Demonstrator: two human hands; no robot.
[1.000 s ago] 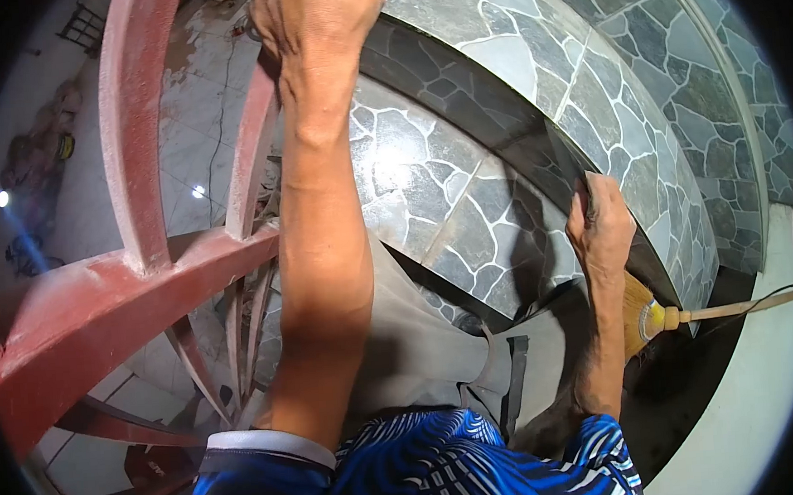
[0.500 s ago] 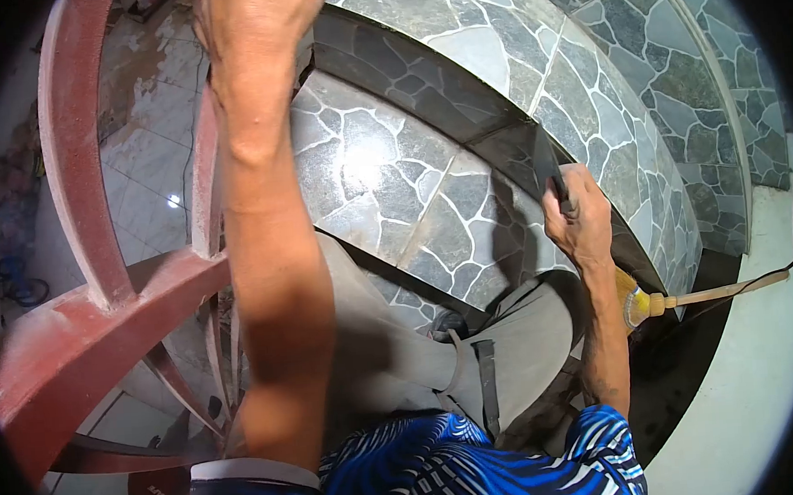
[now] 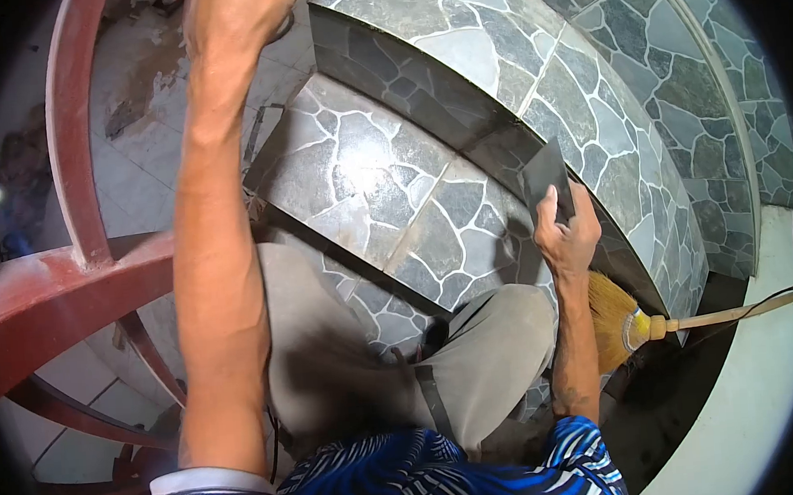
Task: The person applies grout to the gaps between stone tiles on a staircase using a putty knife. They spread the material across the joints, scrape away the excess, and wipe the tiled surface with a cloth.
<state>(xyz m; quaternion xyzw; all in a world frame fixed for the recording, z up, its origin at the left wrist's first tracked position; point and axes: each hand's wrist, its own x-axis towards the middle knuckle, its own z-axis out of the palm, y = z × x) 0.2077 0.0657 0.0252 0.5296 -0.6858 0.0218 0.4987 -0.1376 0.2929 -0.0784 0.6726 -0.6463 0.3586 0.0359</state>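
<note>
My right hand point(image 3: 570, 228) grips a thin, dark, flat scraper point(image 3: 546, 177), its thumb laid against the near face. The blade stands up close to the dark riser point(image 3: 423, 92) of a stone-patterned step. My left arm reaches far forward, and my left hand point(image 3: 239, 12) sits at the top edge of the view. Its fingers are cut off or turned away, so what it holds, if anything, is hidden. Below both hands lies the step tread point(image 3: 347, 187), with grey stone shapes and pale joint lines.
A red curved railing point(image 3: 80, 276) stands on the left, above a lower tiled floor point(image 3: 141, 154). To the right a straw broom point(image 3: 615, 325) lies with its wooden handle over a white ledge point(image 3: 740, 372). The upper step point(image 3: 493, 42) curves away at the back.
My left arm has shifted left, off the step's side. The scraper has turned so its broad face shows, and my right hand has moved slightly. My knees have shifted, uncovering more broom.
</note>
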